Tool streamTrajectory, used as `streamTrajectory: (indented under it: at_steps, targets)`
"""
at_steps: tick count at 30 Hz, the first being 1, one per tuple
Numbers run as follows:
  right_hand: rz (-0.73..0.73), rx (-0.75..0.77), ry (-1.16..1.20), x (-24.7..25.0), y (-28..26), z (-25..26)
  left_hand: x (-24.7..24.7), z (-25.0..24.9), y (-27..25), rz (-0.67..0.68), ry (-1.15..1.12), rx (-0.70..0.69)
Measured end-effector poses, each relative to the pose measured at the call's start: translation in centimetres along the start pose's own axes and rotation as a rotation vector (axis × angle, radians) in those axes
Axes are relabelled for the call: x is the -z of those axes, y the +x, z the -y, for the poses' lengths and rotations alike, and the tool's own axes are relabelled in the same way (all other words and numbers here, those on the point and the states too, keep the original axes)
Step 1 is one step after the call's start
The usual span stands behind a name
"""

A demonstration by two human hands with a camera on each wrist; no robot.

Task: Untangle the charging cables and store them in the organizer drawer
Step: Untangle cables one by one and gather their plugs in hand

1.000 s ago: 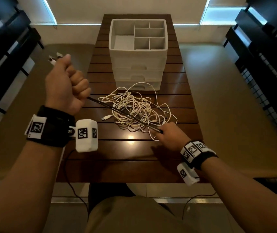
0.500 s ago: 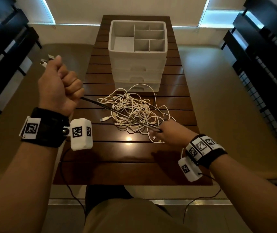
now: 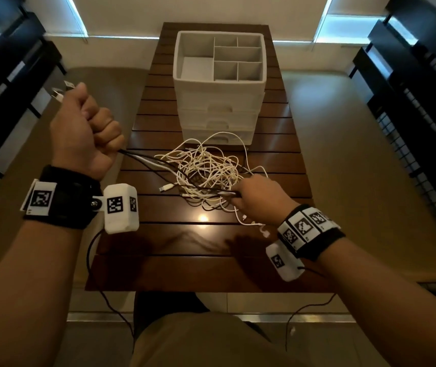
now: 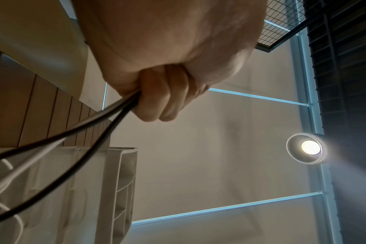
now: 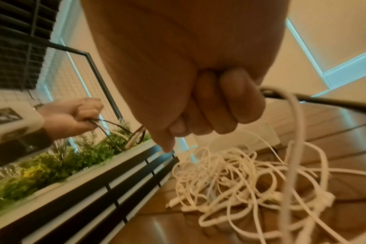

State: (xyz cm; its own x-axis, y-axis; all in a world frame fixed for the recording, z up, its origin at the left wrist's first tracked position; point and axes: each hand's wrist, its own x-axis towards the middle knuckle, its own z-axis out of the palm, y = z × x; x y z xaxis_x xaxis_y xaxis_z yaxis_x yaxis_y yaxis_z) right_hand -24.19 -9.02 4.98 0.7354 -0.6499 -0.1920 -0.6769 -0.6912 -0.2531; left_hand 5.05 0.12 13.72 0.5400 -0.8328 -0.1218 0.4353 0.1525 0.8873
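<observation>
A tangle of white cables [image 3: 206, 170] [image 5: 246, 178] lies on the slatted wooden table [image 3: 203, 266], in front of the white organizer [image 3: 219, 83] with its three drawers pushed in. My left hand [image 3: 84, 133] [image 4: 157, 92] is raised left of the table and grips a bundle of black and white cables [image 3: 145, 160] [image 4: 90, 132]; their plugs [image 3: 62, 92] stick out above the fist. The strands run down to my right hand [image 3: 256, 200] [image 5: 219, 112], which grips them at the pile's right edge.
The organizer's top tray [image 3: 198, 67] has several bare compartments. A loose USB plug [image 3: 166, 187] lies left of the pile. Dark shelving [image 3: 420, 83] flanks both sides, and a planter with greenery [image 5: 52, 166] shows in the right wrist view.
My left hand has stayed raised with the bundle. My right hand has drawn slightly rightward, and the gripped strands sag a little more over the pile.
</observation>
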Motion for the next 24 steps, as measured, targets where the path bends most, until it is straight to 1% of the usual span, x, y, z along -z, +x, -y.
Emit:
streamTrajectory:
  at_steps: [1,2,3,5,6,7,8,9,11,13,14,15,17,19,22,24]
  targets:
    - [0.03,0.011,0.004,-0.4,0.3,-0.2,0.0,0.1,0.0,0.001,-0.009,0.006]
    - [0.101,0.011,0.008,-1.1,0.4,-0.5,0.0,0.2,-0.1,0.001,-0.017,0.013]
    - [0.204,-0.002,0.033,-1.9,0.4,-1.0,0.1,0.4,-0.2,0.0,-0.018,0.017]
    - [0.431,-0.057,0.187,-2.4,0.4,-2.0,0.0,1.0,-0.5,0.014,-0.017,0.024]
    - [0.511,-0.083,0.295,-2.0,0.6,-2.5,0.0,1.3,-0.7,0.029,-0.021,0.034]
    - [0.542,-0.081,0.398,-1.4,0.8,-3.0,0.1,1.5,-0.9,0.046,-0.027,0.048]
    - [0.522,-0.064,0.501,-0.6,1.1,-3.3,0.3,1.8,-1.0,0.061,-0.033,0.063]
    - [0.456,-0.053,0.585,0.1,1.6,-3.7,0.5,2.0,-1.1,0.076,-0.04,0.078]
    - [0.223,-0.074,0.66,1.3,3.2,-4.3,0.7,2.6,-1.2,0.105,-0.056,0.108]
    - [-0.018,-0.115,0.561,2.0,5.7,-4.7,0.6,3.3,-1.3,0.128,-0.074,0.14]
    - [-0.098,-0.114,0.465,2.1,7.1,-4.7,0.4,3.6,-1.5,0.139,-0.08,0.155]
    - [-0.135,-0.093,0.369,2.2,8.6,-4.4,0.3,4.0,-1.6,0.148,-0.086,0.171]
    - [-0.154,-0.026,0.237,2.2,11.6,-3.3,-0.2,4.7,-1.9,0.168,-0.1,0.203]
    - [-0.139,0.005,0.165,2.0,14.1,-2.1,-0.5,5.4,-2.1,0.18,-0.105,0.239]
    - [-0.001,-0.045,0.058,1.2,16.6,-1.4,-1.1,6.0,-2.4,0.174,-0.091,0.28]
    - [0.043,-0.08,0.004,0.5,17.2,-1.5,-1.3,6.2,-2.6,0.167,-0.07,0.293]
